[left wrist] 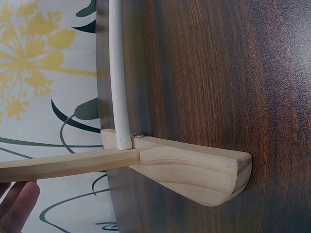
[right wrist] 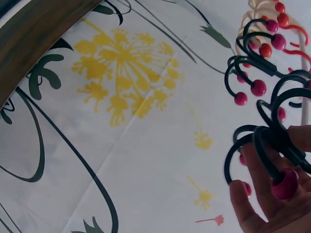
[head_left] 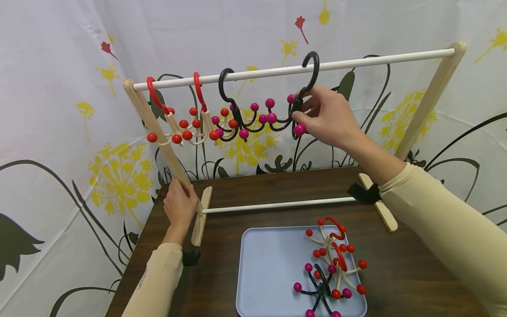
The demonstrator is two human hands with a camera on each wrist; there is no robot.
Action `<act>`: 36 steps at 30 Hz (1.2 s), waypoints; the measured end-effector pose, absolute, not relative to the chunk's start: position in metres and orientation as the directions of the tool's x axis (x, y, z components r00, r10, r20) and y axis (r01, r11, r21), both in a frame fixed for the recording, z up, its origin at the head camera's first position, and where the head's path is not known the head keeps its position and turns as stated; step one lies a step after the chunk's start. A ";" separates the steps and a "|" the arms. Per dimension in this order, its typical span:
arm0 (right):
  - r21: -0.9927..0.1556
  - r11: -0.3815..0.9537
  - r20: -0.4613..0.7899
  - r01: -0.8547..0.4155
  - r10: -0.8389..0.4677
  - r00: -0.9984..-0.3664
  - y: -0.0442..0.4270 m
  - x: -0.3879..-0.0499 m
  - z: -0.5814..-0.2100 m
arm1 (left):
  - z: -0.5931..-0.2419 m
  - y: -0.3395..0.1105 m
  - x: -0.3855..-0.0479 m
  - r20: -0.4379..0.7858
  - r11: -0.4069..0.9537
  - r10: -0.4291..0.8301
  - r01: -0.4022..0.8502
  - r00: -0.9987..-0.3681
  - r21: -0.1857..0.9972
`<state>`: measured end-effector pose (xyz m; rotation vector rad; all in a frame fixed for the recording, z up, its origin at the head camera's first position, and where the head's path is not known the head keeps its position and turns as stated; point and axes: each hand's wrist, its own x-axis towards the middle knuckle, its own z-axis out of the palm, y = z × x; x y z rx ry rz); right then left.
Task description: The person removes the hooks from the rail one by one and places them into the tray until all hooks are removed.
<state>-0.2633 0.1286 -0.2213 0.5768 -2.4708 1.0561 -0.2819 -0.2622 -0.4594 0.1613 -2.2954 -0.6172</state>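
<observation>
The right hand [head_left: 330,116] is grasping a black magenta-tipped multi-arm hanger [head_left: 297,105] by its neck, thumb on the near side, and is holding it upright at the white top rail [head_left: 376,60] of a small garment rack, right of the rail's middle. The hanger's hook [head_left: 316,66] is reaching above the rail; whether it is bearing on it, I cannot tell. The left hand [head_left: 180,207] is gripping the rack's left wooden upright [head_left: 158,127] low down, just above the left foot [head_left: 201,220].

From the rail's left end, a first red-hooked cream hanger [head_left: 171,119], a second red-hooked cream hanger [head_left: 206,116] and another black hanger [head_left: 237,116] are hanging in a row, their ball-tipped arms crowding together.

Below, a grey-blue tray [head_left: 273,268] is lying on the dark wooden table [head_left: 222,281], in front of the rack's white lower rod [head_left: 277,204]. Two red-hooked hangers [head_left: 339,268] are lying along the tray's right edge, some tips jutting past it, and a third black hanger [head_left: 321,288] is resting beside them, toward the near right corner. A floral-printed cloth [head_left: 245,39] is hanging behind the rack.
</observation>
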 end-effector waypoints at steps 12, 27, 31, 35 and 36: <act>-0.603 0.558 0.367 -0.570 -0.441 -0.819 0.134 -0.231 -0.286 | -0.460 -0.263 -0.282 0.625 0.879 -0.288 0.059 -0.725 0.473; -0.569 0.554 0.007 -0.607 -0.735 -0.678 0.111 -0.211 -0.380 | -0.461 -0.263 -0.283 0.633 0.880 -0.291 0.059 -0.718 0.472; -0.541 0.579 -0.069 -0.611 -0.754 -0.653 0.109 -0.209 -0.395 | -0.462 -0.263 -0.284 0.632 0.879 -0.291 0.059 -0.718 0.473; -0.505 0.597 -0.120 -0.623 -0.764 -0.634 0.108 -0.209 -0.405 | -0.462 -0.263 -0.284 0.628 0.878 -0.294 0.055 -0.720 0.475; -0.503 0.597 -0.128 -0.624 -0.766 -0.630 0.107 -0.209 -0.406 | -0.462 -0.264 -0.284 0.627 0.878 -0.296 0.053 -0.721 0.476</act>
